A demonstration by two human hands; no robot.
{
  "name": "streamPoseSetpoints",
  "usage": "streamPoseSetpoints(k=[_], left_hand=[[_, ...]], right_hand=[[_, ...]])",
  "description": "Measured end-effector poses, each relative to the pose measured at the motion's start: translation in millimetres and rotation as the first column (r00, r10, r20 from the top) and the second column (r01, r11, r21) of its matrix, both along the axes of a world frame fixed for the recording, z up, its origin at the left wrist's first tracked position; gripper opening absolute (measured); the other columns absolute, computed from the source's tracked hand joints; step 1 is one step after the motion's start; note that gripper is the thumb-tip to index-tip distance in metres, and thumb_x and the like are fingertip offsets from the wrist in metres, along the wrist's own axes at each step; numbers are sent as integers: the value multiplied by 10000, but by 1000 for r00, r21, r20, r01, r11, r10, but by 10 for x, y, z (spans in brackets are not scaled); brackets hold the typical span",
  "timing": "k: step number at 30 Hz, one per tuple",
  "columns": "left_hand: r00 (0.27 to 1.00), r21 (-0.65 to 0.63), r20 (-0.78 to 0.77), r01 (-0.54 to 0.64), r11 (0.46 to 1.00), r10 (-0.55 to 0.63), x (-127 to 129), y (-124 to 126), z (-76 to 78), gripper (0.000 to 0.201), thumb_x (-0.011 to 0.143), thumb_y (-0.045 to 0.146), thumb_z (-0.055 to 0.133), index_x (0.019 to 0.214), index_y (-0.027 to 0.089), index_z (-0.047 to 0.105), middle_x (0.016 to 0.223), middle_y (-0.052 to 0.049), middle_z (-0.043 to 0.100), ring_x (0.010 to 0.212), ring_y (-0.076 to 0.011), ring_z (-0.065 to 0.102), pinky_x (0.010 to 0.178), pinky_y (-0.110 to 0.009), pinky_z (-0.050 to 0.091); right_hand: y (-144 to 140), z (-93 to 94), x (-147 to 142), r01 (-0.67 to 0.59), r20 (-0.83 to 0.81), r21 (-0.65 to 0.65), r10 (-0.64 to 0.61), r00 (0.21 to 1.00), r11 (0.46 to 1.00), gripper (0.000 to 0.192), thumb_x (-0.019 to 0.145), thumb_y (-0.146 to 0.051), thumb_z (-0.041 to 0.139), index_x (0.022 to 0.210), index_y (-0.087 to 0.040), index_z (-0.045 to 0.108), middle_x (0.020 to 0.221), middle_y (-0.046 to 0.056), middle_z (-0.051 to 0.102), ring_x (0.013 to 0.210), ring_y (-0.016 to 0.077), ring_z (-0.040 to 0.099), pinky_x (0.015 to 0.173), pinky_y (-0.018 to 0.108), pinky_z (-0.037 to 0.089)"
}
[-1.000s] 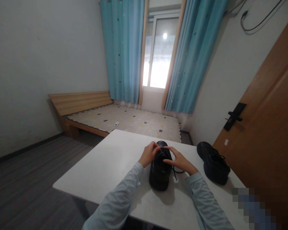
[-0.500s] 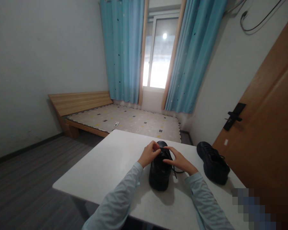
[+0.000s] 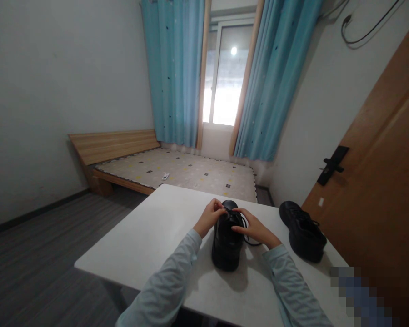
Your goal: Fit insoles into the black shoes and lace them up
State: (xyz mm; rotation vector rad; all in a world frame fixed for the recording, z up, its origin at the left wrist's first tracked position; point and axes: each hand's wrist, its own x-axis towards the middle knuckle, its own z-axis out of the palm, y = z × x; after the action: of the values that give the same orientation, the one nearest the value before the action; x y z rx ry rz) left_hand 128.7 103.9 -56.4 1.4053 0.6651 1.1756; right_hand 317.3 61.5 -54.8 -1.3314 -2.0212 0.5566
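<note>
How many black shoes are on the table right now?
2. One shoe sits mid-table, with the left hand and right hand at its laces. The other shoe lies apart near the table's right edge. None looks hidden.

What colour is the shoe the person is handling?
The shoe is black, laces included, as the head view shows.

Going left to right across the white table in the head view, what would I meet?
Left hand → black shoe under both hands → right hand → second black shoe by the door.
</note>
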Motion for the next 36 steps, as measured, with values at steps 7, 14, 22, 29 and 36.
streamPoseSetpoints(k=[7,14,22,29,36], left_hand=[[991,-119,132,27,993,-11,-9,-18,18,229,669,200,617,770,175,414,715,28,579,651,-95,579,626,-219,422],[978,-169,209,15,986,21,5,24,-33,282,663,198,646,837,181,424,733,26,579,650,-102,607,680,-265,483],[974,-157,224,1,988,34,1,8,-23,277,671,225,639,842,182,425,733,30,569,642,-93,584,678,-286,509],[987,-100,137,-69,993,82,6,21,-15,253,674,231,620,826,177,425,742,19,571,598,-80,554,578,-221,463],[991,-16,71,-109,994,109,1,78,-35,229,669,248,622,790,163,448,681,38,528,516,-54,479,458,-169,356]], right_hand=[[10,-27,22,-12,-10,-1,12,1000,1000,593,680,-429,682,1197,-216,485,1233,83,532,1170,252,480,1021,431,344],[22,-54,25,-7,-13,9,7,1000,1000,588,683,-424,680,1197,-219,483,1231,81,534,1165,252,484,1027,440,337],[20,-48,30,-12,-10,9,12,1000,1000,589,678,-434,681,1195,-229,488,1245,75,526,1178,253,473,1029,440,335],[25,-49,30,-20,-17,13,20,1000,1000,585,680,-429,681,1196,-229,491,1235,75,532,1174,249,478,1030,437,335],[12,-32,19,-11,-13,11,11,1000,1000,584,680,-435,680,1195,-233,493,1238,75,528,1177,253,476,1026,440,341]])
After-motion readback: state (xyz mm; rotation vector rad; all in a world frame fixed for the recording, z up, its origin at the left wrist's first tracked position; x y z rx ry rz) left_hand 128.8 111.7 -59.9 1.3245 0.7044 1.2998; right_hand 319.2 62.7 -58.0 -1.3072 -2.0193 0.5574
